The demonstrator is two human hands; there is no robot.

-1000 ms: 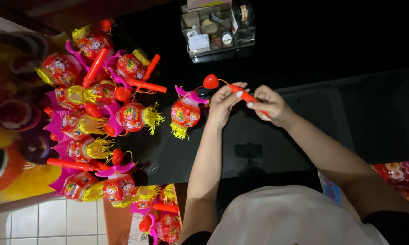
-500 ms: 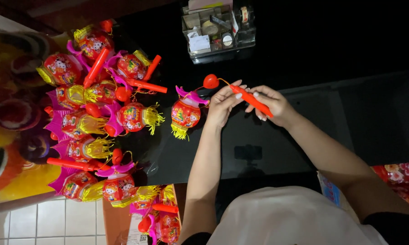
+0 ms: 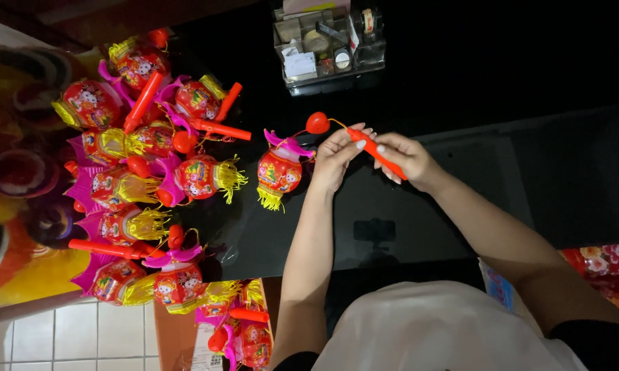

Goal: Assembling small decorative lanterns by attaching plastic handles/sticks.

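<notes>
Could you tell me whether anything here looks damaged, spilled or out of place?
Nothing stands out. Both hands, left and right, hold an orange stick whose small red lantern lies apart from the tangled lantern pile on the dark table.

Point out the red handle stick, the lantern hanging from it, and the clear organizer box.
red handle stick (image 3: 377,152), head view, mid-shaft between both hands.
lantern (image 3: 278,171), head view, round red body.
clear organizer box (image 3: 329,42), head view, middle compartments.

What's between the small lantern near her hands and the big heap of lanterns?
In the head view, only bare black tabletop lies between the single lantern and the heap of lanterns; the nearest heap lantern's yellow fringe reaches toward it.
</notes>
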